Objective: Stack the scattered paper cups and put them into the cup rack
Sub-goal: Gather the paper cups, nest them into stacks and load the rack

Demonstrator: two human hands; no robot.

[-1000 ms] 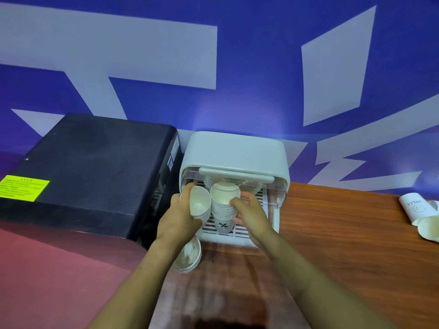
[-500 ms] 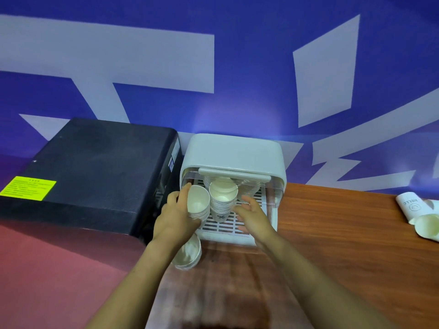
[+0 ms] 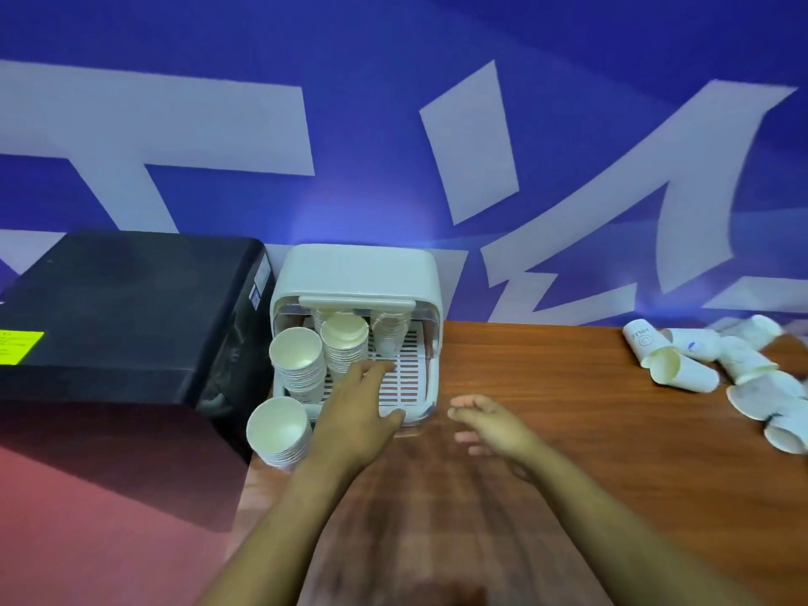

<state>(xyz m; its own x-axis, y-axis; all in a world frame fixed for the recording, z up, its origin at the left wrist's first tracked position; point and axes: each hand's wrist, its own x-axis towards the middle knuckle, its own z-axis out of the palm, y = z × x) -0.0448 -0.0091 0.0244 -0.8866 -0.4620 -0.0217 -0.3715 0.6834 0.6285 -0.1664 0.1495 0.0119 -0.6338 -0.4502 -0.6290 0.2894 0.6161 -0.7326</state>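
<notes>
The wooden table [image 3: 568,430] carried the white cup rack [image 3: 356,273], three cup stacks [image 3: 343,338] inside, another stack [image 3: 277,430] just outside; scattered cups [image 3: 682,369] lay far right; left hand [image 3: 354,417] spread flat over the rack's tray, right hand [image 3: 494,424] relaxed, holding nothing

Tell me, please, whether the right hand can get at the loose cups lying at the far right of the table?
Probably yes: the right hand is open, holds nothing, and only bare table lies between it and the loose cups.
</notes>
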